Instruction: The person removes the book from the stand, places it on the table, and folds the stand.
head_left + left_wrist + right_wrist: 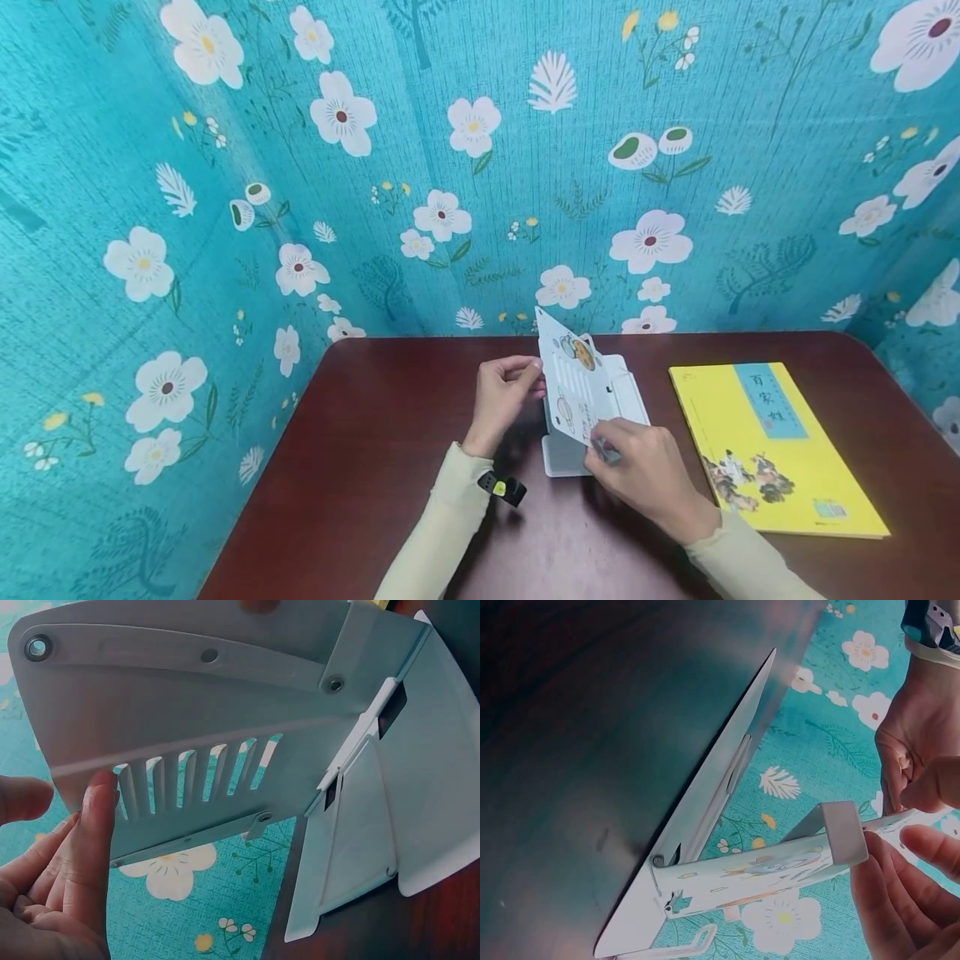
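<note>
A white metal book stand (573,375) stands on the table with its printed, slotted panel tilted up from its base. Cartoon drawings cover the panel's front; the left wrist view shows the plain back with its row of slots (184,780) and a hinge (360,739). My left hand (506,396) is at the panel's left edge, its straight index finger (101,799) touching the back, thumb apart. At the panel's lower right corner, my right hand (648,475) grips the edge, fingertips (874,851) close against the bent lip (844,834).
On the right of the dark red table (360,492) lies a yellow book (757,450) with a blue title panel. Blue flowered cloth (450,167) hangs behind and to the left. A black band (502,488) is around my left wrist.
</note>
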Tool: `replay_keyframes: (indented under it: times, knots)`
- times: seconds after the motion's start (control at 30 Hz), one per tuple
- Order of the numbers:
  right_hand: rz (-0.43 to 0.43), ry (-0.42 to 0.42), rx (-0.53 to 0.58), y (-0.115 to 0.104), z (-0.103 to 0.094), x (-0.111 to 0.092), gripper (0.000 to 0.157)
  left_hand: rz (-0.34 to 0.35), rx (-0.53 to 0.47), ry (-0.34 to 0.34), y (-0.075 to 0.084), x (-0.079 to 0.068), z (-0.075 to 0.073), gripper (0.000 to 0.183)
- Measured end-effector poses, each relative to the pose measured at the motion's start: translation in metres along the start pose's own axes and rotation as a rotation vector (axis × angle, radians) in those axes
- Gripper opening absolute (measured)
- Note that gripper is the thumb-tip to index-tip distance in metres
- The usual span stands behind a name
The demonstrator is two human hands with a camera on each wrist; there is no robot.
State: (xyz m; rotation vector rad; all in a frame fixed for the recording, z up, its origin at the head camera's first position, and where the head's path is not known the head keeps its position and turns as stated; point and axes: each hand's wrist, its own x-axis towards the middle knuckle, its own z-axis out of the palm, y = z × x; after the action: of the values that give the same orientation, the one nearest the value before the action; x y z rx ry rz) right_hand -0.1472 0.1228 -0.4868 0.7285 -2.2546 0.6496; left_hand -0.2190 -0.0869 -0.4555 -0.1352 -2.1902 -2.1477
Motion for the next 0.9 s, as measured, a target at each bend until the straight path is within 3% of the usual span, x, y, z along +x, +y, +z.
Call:
replay_keyframes:
  times: [0.37, 0.9]
  knots:
    - [-0.069, 0.011, -0.062, -0.004, 0.006, -0.002, 0.011, 0.015, 0.108, 0.056, -0.001, -0.001, -0.006, 0.017]
    - [-0.111, -0.049, -0.064, -0.007, 0.012, -0.002, 0.018, -0.085, 0.192, 0.068, 0.003, 0.005, -0.02, 0.012]
